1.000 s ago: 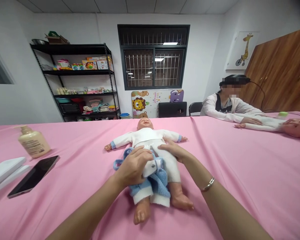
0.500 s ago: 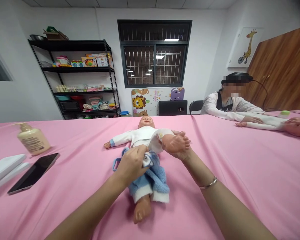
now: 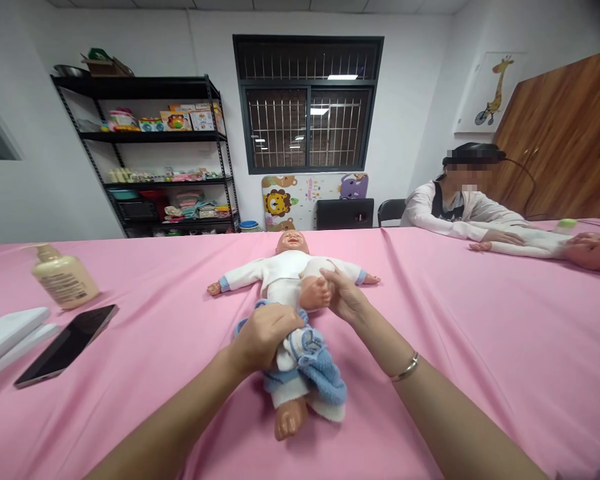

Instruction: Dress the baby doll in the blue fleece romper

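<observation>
A baby doll point(image 3: 293, 263) in a white top with blue cuffs lies on its back, head away from me. Blue fleece trousers point(image 3: 325, 370) with white hems cover one of its legs, whose bare foot point(image 3: 291, 419) pokes out toward me. My left hand point(image 3: 269, 333) is closed on the trousers near the waist. The doll's other leg is out of them and bent up, its bare foot point(image 3: 316, 293) above the belly. My right hand point(image 3: 347, 293) grips this raised leg by the ankle, its fingers partly hidden behind the foot.
At the left of the pink tablecloth point(image 3: 160, 280) are a pump bottle point(image 3: 65, 277), a phone point(image 3: 67, 345) and a white box point(image 3: 13, 337). On the right another person point(image 3: 450, 207) sits with a hand on a second doll point(image 3: 540, 243). Shelves point(image 3: 160, 180) stand behind.
My right hand has moved left with the raised leg, bringing its foot over the belly. My left hand has drawn the trousers slightly toward me, and their loose leg hangs to the right.
</observation>
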### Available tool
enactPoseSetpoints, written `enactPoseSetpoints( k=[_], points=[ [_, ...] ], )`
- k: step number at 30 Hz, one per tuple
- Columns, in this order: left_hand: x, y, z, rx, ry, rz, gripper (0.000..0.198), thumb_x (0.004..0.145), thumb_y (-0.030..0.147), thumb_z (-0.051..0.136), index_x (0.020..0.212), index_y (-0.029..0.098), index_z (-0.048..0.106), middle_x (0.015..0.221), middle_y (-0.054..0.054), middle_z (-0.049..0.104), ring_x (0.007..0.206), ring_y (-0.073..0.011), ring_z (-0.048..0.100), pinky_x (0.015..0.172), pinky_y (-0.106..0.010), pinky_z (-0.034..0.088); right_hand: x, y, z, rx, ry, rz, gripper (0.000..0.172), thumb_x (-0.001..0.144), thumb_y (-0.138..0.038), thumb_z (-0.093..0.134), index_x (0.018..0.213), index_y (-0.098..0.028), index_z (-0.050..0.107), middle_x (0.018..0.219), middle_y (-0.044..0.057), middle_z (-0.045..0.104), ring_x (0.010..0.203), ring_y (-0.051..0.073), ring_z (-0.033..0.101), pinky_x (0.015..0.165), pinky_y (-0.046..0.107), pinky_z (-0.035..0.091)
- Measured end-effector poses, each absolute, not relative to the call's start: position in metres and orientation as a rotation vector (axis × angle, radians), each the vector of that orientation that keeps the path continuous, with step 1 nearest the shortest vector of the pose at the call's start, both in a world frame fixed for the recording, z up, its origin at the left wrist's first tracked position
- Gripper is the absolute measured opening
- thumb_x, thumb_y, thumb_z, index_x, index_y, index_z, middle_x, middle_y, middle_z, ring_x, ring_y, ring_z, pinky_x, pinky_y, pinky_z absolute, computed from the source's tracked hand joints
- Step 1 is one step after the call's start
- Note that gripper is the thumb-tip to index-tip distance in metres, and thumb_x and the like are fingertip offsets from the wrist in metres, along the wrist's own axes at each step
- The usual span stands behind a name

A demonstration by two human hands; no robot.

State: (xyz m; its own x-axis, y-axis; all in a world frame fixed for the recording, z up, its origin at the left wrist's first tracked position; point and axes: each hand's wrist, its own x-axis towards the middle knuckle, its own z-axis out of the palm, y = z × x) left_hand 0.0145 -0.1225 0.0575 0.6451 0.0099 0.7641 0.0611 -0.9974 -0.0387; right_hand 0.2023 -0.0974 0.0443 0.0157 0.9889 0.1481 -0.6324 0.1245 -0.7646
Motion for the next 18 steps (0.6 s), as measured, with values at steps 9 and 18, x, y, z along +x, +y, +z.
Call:
enactPoseSetpoints(
  k=[9, 18],
  points=[
    [0.017, -0.127, 0.076, -2.887, -0.727, -1.652, 0.006, 0.071, 0.02, 0.051, 0.067, 0.015, 0.053, 0.063, 0.0, 0.054, 0.057, -0.0128, 0.048, 0.055, -0.023, 0.038, 0.184, -0.104, 0.037, -0.694, -0.852, 1.341, 0.099, 0.051, -0.013, 0.077, 0.133, -0.036, 0.025, 0.102, 0.0, 0.058, 0.08, 0.013, 0.06, 0.063, 0.024, 0.052],
    [0.047, -0.069, 0.093, -3.021, -1.237, -1.222, 0.017, 0.073, 0.025, 0.047, 0.075, 0.016, 0.062, 0.077, -0.003, 0.065, 0.074, -0.0196, 0.056, 0.069, -0.027, 0.042, 0.18, -0.104, 0.036, -0.72, -0.983, 1.46, 0.059, 0.07, -0.05, 0.062, 0.121, -0.023, 0.049, 0.098, 0.006, 0.064, 0.088, 0.02, 0.06, 0.081, 0.035, 0.048]
  ],
)
